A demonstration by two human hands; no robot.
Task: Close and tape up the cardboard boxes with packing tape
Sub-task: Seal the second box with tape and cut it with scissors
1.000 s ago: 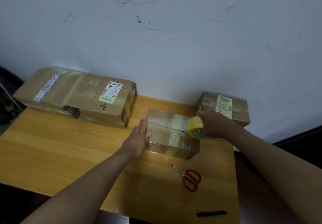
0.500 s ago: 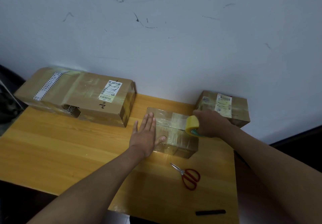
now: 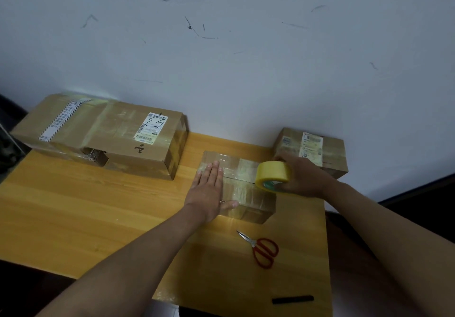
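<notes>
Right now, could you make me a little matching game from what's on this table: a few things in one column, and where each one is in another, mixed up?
Things:
1. tape roll
2. scissors
3. left hand
4. long box

Places:
a. lying flat on the table in front of the small box
b. at the table's far left, against the wall
c. gripped by the right hand
d. pressed flat on top of the small box

Pairs: 1-c, 2-a, 3-d, 4-b
</notes>
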